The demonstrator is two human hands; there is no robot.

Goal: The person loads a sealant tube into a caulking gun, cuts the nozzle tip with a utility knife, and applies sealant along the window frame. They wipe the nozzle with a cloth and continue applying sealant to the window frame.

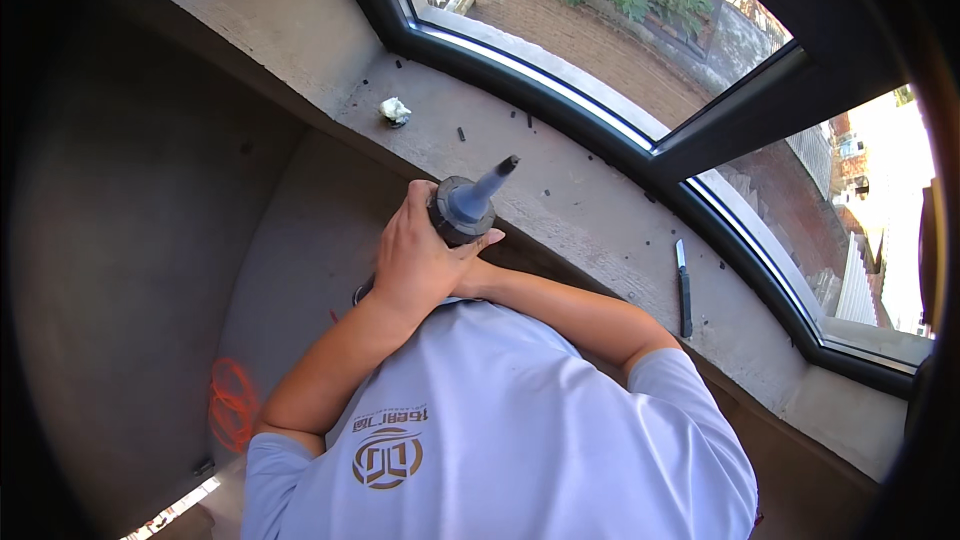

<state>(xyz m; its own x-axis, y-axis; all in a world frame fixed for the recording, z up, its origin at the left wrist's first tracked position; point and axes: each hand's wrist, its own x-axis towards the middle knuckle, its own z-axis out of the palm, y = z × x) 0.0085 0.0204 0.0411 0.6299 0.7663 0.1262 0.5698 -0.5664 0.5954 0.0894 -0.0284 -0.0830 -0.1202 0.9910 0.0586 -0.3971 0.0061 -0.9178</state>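
My left hand (418, 258) is wrapped round the front end of a caulking gun (455, 232), held close to my chest below the window sill. Its tapered bluish nozzle (488, 190) points up and to the right, and the tip is dark. Only the wrist end of my right hand (482, 278) shows; it passes under the left hand, which hides its fingers. A dark curved piece (362, 290) juts out left of my left wrist; whether it belongs to the gun I cannot tell.
On the concrete sill (570, 225) lie a utility knife (684, 290) with its blade out, a crumpled white wad (394, 111) and several small black scraps. A dark window frame (620, 155) borders the sill. Orange cord (232, 405) hangs in loops at lower left.
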